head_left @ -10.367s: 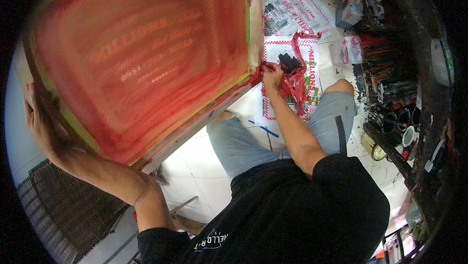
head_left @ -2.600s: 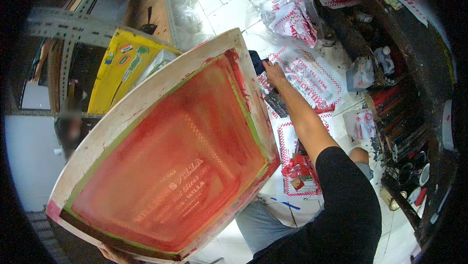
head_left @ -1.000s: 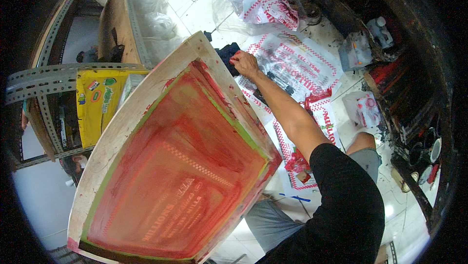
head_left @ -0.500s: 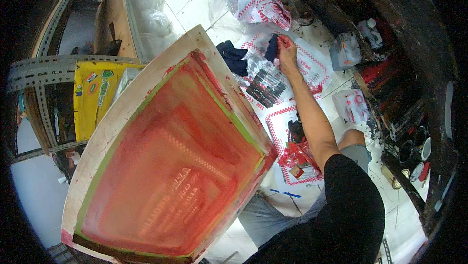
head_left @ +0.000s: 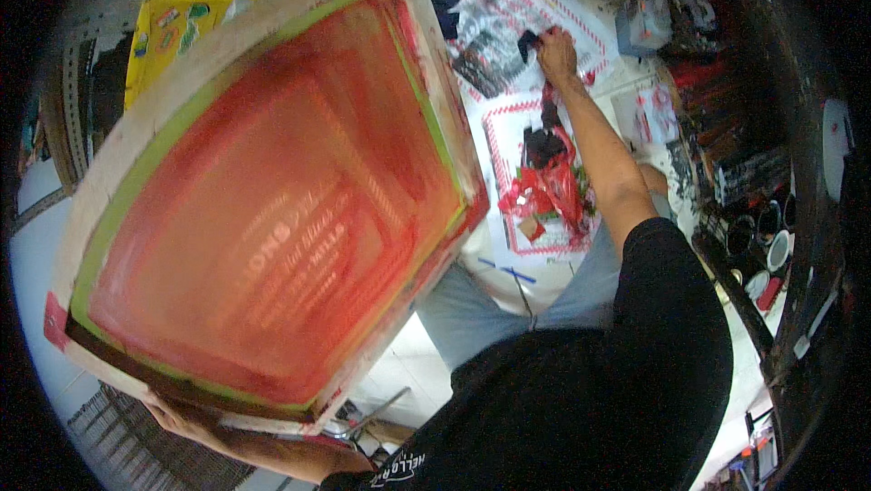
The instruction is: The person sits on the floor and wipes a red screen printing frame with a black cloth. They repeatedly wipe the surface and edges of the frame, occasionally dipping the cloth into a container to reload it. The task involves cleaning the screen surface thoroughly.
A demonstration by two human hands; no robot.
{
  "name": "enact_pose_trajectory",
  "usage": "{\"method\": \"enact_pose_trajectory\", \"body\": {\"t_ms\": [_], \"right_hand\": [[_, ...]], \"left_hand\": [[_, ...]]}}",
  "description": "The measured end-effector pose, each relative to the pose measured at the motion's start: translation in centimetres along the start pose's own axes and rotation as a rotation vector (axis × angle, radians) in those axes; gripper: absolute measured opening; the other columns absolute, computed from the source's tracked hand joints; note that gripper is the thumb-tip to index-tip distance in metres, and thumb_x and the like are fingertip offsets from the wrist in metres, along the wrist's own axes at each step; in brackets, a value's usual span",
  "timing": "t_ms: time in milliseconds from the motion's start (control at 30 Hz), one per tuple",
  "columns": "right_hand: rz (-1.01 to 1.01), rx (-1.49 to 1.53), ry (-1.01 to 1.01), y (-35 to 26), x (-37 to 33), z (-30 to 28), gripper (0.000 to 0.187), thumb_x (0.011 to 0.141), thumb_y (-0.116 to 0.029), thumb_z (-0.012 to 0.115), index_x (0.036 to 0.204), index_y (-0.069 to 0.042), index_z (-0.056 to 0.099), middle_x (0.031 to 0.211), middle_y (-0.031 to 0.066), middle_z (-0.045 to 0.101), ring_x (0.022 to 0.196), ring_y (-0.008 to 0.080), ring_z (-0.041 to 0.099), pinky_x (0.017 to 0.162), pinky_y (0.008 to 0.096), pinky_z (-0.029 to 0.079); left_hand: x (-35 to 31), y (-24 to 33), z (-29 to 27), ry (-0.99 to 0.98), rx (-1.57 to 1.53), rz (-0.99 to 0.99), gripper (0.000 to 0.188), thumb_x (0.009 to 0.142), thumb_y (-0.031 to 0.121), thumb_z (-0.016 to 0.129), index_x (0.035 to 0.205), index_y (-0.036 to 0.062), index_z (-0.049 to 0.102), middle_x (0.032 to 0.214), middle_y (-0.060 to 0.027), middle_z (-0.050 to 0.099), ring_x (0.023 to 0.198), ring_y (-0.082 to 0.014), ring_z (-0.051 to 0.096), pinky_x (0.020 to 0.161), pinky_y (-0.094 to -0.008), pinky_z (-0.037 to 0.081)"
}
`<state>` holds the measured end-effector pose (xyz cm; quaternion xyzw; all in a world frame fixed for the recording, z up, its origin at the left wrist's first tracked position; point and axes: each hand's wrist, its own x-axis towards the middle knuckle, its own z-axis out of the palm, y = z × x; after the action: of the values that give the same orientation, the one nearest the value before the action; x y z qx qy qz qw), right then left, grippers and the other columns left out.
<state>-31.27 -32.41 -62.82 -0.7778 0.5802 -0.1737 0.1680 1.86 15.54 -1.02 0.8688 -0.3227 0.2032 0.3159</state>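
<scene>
A large wooden screen printing frame [head_left: 272,173], its mesh stained red with a green border, stands tilted across the left and middle. My left hand [head_left: 172,414] grips its lower left edge; the frame hides part of the fingers. At the upper right, my right hand [head_left: 558,55] is closed on a small dark cloth [head_left: 528,43]. Beneath that hand lie printed white sheets [head_left: 581,28] with red checkered borders. One sheet bears a dark smudged patch [head_left: 490,64]. Closer to me, a crumpled red plastic bag [head_left: 549,191] and a black rag [head_left: 543,146] rest on another sheet.
More dark cloth [head_left: 443,10] lies beside the frame's upper right edge. To the right are a translucent plastic container [head_left: 644,24] and several open cans [head_left: 778,250] along a dark, stained rack. A yellow panel [head_left: 172,33] with stickers is behind the frame at left.
The frame has shifted left and up in view, and my left hand now shows at its lower edge. My right hand, still with the dark cloth, has turned palm down over the sheets.
</scene>
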Motion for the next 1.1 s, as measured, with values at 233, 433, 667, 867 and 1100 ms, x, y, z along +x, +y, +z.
{"method": "enact_pose_trajectory", "body": {"t_ms": [233, 433, 667, 867, 1100], "right_hand": [[0.059, 0.666, 0.118, -6.0, -12.3, -6.0, 0.028, 0.079, -0.008, 0.054, 0.103, -0.003, 0.069, 0.092, 0.0216, 0.067, 0.086, 0.0360, 0.066, 0.080, 0.0422, 0.050], [0.312, 0.619, -0.039, -9.4, -25.5, -4.3, 0.030, 0.075, -0.009, 0.055, 0.100, -0.004, 0.071, 0.088, 0.0231, 0.068, 0.085, 0.0350, 0.067, 0.079, 0.0418, 0.051], [0.286, 0.527, -0.081, -13.8, -31.6, 1.1, 0.037, 0.072, -0.002, 0.055, 0.108, 0.000, 0.066, 0.102, 0.0284, 0.063, 0.098, 0.0400, 0.062, 0.087, 0.0457, 0.046], [0.288, 0.688, -0.060, -15.3, -35.6, 6.9, 0.043, 0.094, -0.029, 0.039, 0.127, -0.002, 0.046, 0.124, 0.0291, 0.051, 0.114, 0.0438, 0.051, 0.095, 0.0461, 0.040], [0.459, 0.636, -0.147, -19.4, -36.3, 2.9, 0.029, 0.082, -0.023, 0.063, 0.097, 0.001, 0.069, 0.091, 0.0212, 0.068, 0.086, 0.0407, 0.064, 0.080, 0.0464, 0.049]], "left_hand": [[1.2, -0.5, -1.5, -0.124, 0.180, 0.338, 0.052, 0.101, 0.036, 0.044, 0.132, -0.0047, 0.046, 0.115, -0.0149, 0.056, 0.090, -0.0214, 0.053, 0.080, -0.0318, 0.045], [-0.6, 3.7, 1.8, -0.147, -0.105, 0.193, 0.054, 0.096, 0.040, 0.052, 0.132, -0.0004, 0.048, 0.099, -0.0077, 0.055, 0.079, -0.0162, 0.049, 0.071, -0.0274, 0.041], [-2.5, 6.9, 1.2, -0.142, -0.197, 0.096, 0.048, 0.096, 0.037, 0.054, 0.131, 0.0049, 0.051, 0.084, -0.0007, 0.053, 0.069, -0.0100, 0.047, 0.062, -0.0243, 0.038], [-0.3, 4.8, 0.3, -0.272, -0.331, -0.004, 0.040, 0.095, 0.031, 0.059, 0.127, 0.0073, 0.056, 0.097, -0.0022, 0.062, 0.081, -0.0096, 0.058, 0.069, -0.0225, 0.044], [-1.1, 3.5, -1.7, -0.208, -0.234, 0.083, 0.044, 0.095, 0.034, 0.056, 0.130, 0.0074, 0.055, 0.101, -0.0030, 0.063, 0.084, -0.0108, 0.058, 0.070, -0.0232, 0.045]]}}
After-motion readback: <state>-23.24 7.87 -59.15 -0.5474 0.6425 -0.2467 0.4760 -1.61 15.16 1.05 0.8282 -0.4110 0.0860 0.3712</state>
